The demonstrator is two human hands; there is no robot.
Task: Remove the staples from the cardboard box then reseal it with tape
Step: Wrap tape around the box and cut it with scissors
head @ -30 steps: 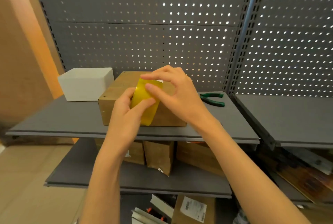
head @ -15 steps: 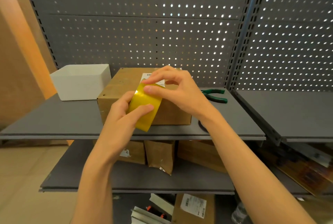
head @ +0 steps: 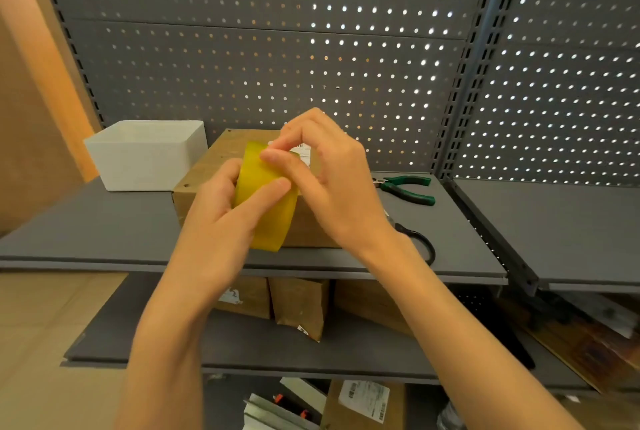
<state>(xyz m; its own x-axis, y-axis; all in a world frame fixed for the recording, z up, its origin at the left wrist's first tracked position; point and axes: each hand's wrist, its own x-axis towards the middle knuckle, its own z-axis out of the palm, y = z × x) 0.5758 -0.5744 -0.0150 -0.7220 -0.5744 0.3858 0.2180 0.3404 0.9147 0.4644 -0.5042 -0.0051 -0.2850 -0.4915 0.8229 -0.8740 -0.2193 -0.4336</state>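
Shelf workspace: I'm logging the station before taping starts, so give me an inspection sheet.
Surface: grey shelf, holding everything below.
Job's things: cardboard box on the shelf; yellow tape roll held in front of it.
Clutter: white bin left of the box; green-handled pliers and scissors to its right.
Grippers: left hand grips the roll; right hand fingers pick at its top edge.
Cables: nothing seen.
Surroundings: pegboard wall; boxes on lower shelf.

Single head-worn view, facing forward and down, close over both hands (head: 277,194) before a grey shelf (head: 104,235); pegboard (head: 277,49) filling the background.
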